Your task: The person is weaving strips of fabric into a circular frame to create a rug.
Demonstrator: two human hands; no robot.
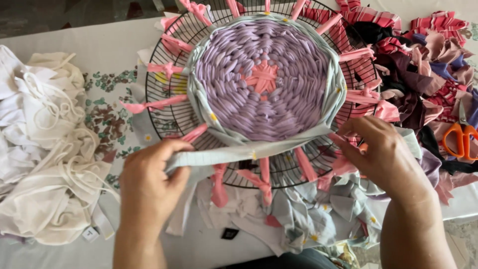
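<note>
While the left hand (pixel 149 184) has its grip clenched on a pale grey-green fabric strip (pixel 239 151), thumb on top and fingers curled beneath, the right hand (pixel 383 157) pinches at the strip's far end, where it meets the pink spokes (pixel 159 103) on the right edge of the weave; whether that grip truly holds the strip or only presses it I cannot tell, as the fingertips are hidden among the cloth. Drawn taut between the two hands, the strip runs along the near edge of the round purple woven mat (pixel 264 79), which sits on a black wire grille (pixel 164 124) resting on the counter (pixel 107 55).

Too hard a pull from the left hand would likely drag the outer grey-green round inward and pucker the mat's rim, or tug a knotted pink spoke loose from the wire. Too little tension, and the strip would probably lie slack and slip over a spoke instead of passing under it. If the right hand eases off, the last tuck could spring back out.

Loose grey scraps (pixel 298 214) heaped below the grille might snag the trailing end. White cloth (pixel 45 149) is piled at the left, dark and pink scraps (pixel 423 65) at the right, and orange-handled scissors (pixel 460 139) lie near the right wrist, where a wide sweep could knock them.
</note>
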